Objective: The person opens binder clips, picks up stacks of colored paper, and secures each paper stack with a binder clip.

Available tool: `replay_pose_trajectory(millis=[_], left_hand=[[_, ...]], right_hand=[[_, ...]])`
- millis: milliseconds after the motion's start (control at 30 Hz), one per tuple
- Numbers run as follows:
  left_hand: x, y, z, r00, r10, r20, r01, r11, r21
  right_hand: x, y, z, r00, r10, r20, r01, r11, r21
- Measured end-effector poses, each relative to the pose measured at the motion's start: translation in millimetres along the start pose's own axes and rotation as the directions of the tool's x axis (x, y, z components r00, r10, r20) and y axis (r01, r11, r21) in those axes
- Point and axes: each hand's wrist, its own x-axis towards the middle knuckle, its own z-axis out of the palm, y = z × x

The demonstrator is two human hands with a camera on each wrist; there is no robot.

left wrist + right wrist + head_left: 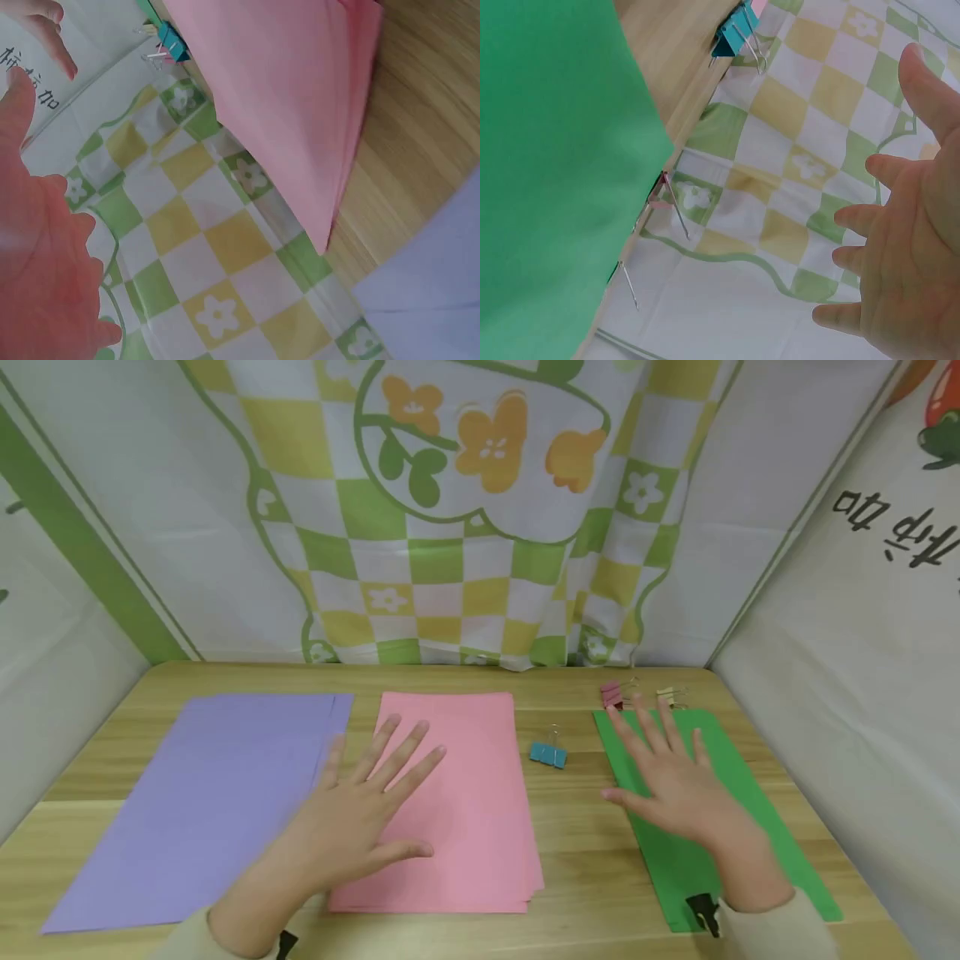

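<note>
My left hand (348, 827) hovers with fingers spread over the gap between the purple paper (232, 793) and the pink paper (457, 810), holding nothing. Above the green paper (750, 802) on the right, my right hand (682, 793) is likewise spread, palm down and bare of any object. The left wrist view shows the left palm (45, 277) apart from the pink stack, whose sheets are slightly fanned at one corner. A blue binder clip (548, 754) lies between the pink and green stacks. Beyond the right fingertips sit a pink binder clip (612, 695) and a pale yellow one (667, 696).
The three paper stacks lie side by side on a wooden table (577, 893). A checked cloth (450, 568) with flowers hangs behind its far edge. White printed sheeting (847, 635) stands along the right side, and similar sheeting is at the left.
</note>
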Motion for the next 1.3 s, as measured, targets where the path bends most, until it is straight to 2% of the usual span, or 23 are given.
replay_pose_trajectory(millis=[133,300,433,633,800,967,1067,1167,1300], left_hand=[[8.3,7.8,4.4,0.998,0.059,-0.025,-0.059,0.998,0.008],[17.2,19.9,9.8,0.988,0.147,-0.050,-0.147,0.989,0.020],[22.9,30.9,12.7,0.977,0.210,-0.025,-0.211,0.978,-0.003],[27.3,43.2,13.4,0.955,0.295,0.039,-0.296,0.955,0.023],[36.2,55.1,10.7,0.925,0.374,0.059,-0.377,0.925,0.046],[48.4,67.7,15.1,0.884,0.467,0.010,-0.467,0.883,0.054],[56.4,75.4,18.9,0.870,0.494,-0.005,-0.492,0.868,0.065],[64.3,81.0,20.8,0.866,0.500,0.011,-0.500,0.864,0.052],[73.4,84.0,21.8,0.878,0.477,0.041,-0.478,0.879,0.008]], right_hand=[[-0.8,4.3,-5.4,1.000,0.012,0.003,-0.012,1.000,0.020],[-1.8,9.6,-11.1,1.000,0.022,0.002,-0.022,0.999,0.036],[-1.6,17.7,-12.5,0.999,0.036,0.008,-0.036,0.998,0.044],[-0.5,36.2,-13.6,0.998,0.064,0.017,-0.065,0.995,0.072],[-2.9,52.4,-18.3,0.994,0.101,0.032,-0.104,0.992,0.078],[-5.3,64.9,-24.3,0.990,0.134,0.050,-0.136,0.989,0.051],[-6.3,70.3,-27.8,0.988,0.144,0.050,-0.147,0.987,0.058],[-5.2,76.0,-28.5,0.987,0.150,0.055,-0.154,0.986,0.067],[2.4,85.0,-26.9,0.986,0.151,0.066,-0.155,0.987,0.053]])
